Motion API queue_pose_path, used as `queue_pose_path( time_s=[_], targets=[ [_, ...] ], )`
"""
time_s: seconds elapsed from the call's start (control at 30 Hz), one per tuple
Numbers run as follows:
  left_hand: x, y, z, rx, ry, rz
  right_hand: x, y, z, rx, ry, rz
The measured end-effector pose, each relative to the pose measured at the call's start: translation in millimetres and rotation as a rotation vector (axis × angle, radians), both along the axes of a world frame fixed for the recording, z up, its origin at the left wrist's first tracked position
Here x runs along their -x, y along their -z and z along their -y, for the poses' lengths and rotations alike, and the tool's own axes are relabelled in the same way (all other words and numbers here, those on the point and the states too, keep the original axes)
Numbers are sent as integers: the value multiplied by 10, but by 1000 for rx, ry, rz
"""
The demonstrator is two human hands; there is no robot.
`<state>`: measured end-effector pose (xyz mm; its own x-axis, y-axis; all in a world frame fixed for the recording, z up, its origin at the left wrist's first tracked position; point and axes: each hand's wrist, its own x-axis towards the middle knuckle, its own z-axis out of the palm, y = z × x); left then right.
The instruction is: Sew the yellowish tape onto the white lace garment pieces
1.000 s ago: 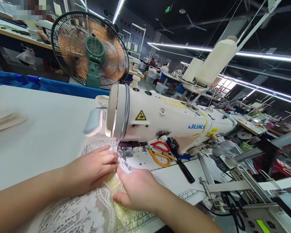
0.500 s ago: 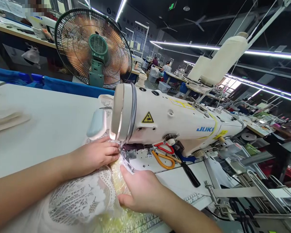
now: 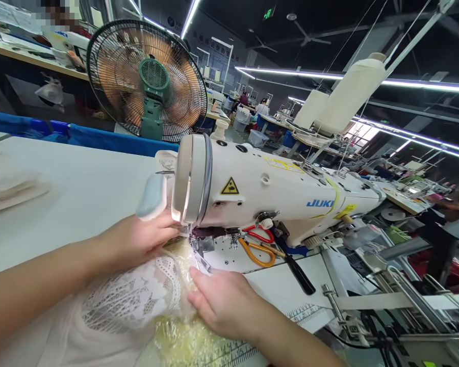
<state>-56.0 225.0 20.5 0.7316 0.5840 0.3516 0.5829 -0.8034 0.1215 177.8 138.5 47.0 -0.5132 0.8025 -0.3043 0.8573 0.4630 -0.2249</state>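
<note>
from here, my left hand (image 3: 141, 235) lies on the white lace fabric (image 3: 126, 302) at the sewing machine's head (image 3: 193, 178), my right hand (image 3: 224, 298) at the fabric's edge; whether either pinches, i can't tell.

The bare left forearm (image 3: 57, 272) slants inward from the left edge, the back of the left hand (image 3: 145, 237) turned up, its fingers pointing right and close together, slightly bent. The right forearm (image 3: 290, 331) slants up from the lower right to the right hand (image 3: 227, 300), which sits lower and nearer, index finger and thumb pointing left, their tips close together, the other fingers mostly hidden beneath the palm.
</note>
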Motion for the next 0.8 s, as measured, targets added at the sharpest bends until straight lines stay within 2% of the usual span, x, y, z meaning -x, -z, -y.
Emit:
queue_pose_path(
  time_s=[0.13,0.17,0.3,0.37,0.47,0.53,0.7,0.8],
  targets=[
    [-74,-12,185,159,197,-66,-48,121,130,-99,28,-222],
    [-108,7,220,224,206,-76,-53,171,175,-126,56,-290],
    [-196,44,245,492,34,79,-24,397,396,-337,258,-631],
    [-191,0,216,548,-55,184,48,482,496,-385,257,-766],
    [-170,-75,198,589,-151,295,225,518,555,-248,83,-814],
    [-166,-81,221,609,-203,344,336,482,526,-153,53,-774],
    [-145,86,356,534,-306,365,346,354,393,-78,261,-671],
    [-141,205,431,482,-393,241,237,330,394,0,350,-648]
  ],
)
